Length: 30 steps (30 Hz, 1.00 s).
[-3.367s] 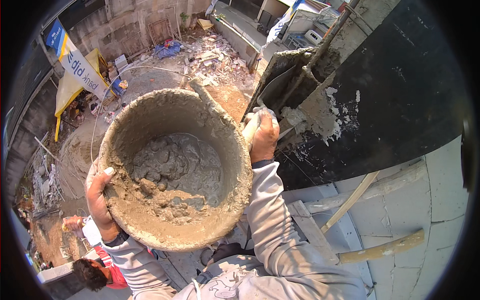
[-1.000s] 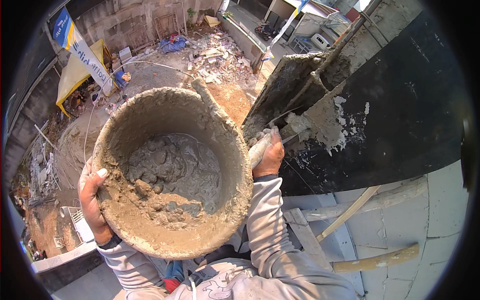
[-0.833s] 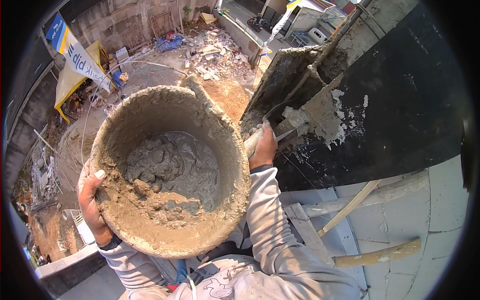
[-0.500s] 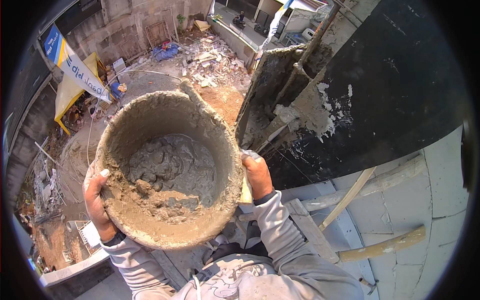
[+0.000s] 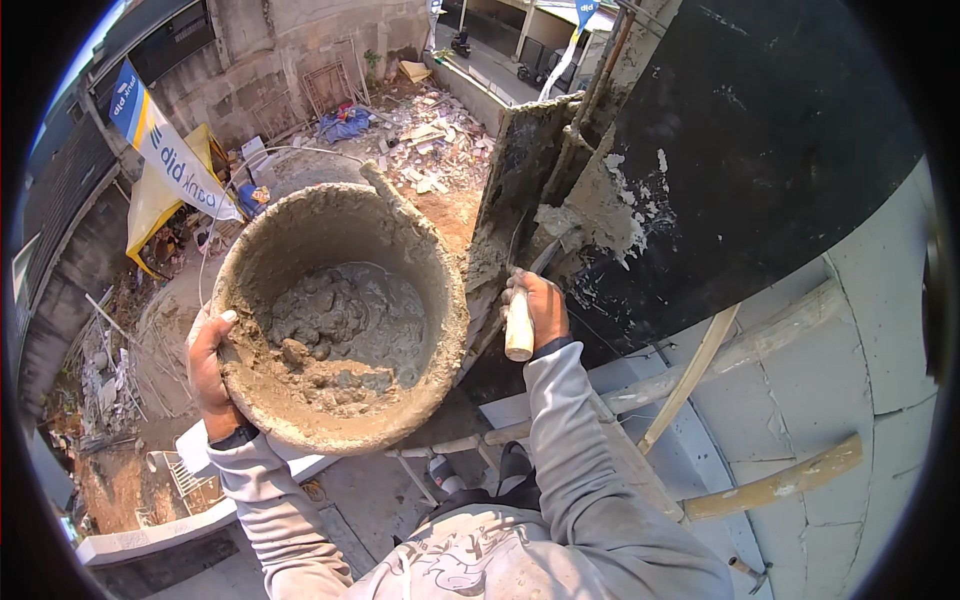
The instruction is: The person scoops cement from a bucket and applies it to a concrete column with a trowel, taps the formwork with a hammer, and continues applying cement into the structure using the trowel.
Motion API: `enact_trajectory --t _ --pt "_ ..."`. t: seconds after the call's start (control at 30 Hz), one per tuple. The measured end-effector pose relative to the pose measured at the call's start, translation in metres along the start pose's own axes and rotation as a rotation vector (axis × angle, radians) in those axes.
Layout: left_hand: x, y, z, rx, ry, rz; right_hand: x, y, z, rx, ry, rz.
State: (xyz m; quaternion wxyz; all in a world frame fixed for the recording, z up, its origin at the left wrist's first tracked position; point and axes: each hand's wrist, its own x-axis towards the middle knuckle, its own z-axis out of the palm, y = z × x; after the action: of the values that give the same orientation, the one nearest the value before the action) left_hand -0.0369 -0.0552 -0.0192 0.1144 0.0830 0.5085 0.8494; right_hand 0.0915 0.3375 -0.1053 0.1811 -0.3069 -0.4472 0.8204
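Observation:
My left hand grips the left rim of a mortar-crusted bucket holding wet grey mortar. My right hand is closed on a trowel, its wooden handle pointing toward me, just right of the bucket. The trowel's metal part reaches up toward a mortar-smeared gap between a narrow upright board and a large black panel, where a grey lump sits.
Wooden poles and grey blocks lie at right, with a hammer low down. My feet stand on a platform beside timber rails. Far below are a rubble yard, yellow tarp and concrete wall; a banner hangs at left.
My right hand has come away from the bucket's right side, exposing the trowel handle. The bucket sits slightly higher in view. The person in red seen earlier at lower left is out of view.

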Motion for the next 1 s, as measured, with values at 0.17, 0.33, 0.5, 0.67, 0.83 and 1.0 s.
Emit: enact_trajectory --t 0.17,0.33,0.5,0.67,0.83,1.0 --pt "0.000 0.000 0.005 0.003 -0.003 -0.019 -0.007 0.016 0.039 -0.167 -0.053 -0.045" --pt "-0.003 0.000 0.002 -0.008 0.012 -0.013 0.014 -0.011 0.003 -0.037 0.060 0.041" --pt "-0.002 -0.002 0.008 -0.063 -0.027 -0.020 -0.009 0.041 0.020 -0.304 0.044 -0.147" --pt "-0.007 0.005 0.015 -0.040 0.048 0.033 -0.053 0.078 0.023 -0.441 -0.075 -0.500" --pt "-0.007 -0.001 0.017 -0.046 0.129 0.034 -0.020 0.056 0.020 -0.612 0.025 -0.559" --pt "-0.005 0.001 0.010 -0.039 0.142 0.042 0.003 0.042 0.027 -1.119 0.079 -0.757"
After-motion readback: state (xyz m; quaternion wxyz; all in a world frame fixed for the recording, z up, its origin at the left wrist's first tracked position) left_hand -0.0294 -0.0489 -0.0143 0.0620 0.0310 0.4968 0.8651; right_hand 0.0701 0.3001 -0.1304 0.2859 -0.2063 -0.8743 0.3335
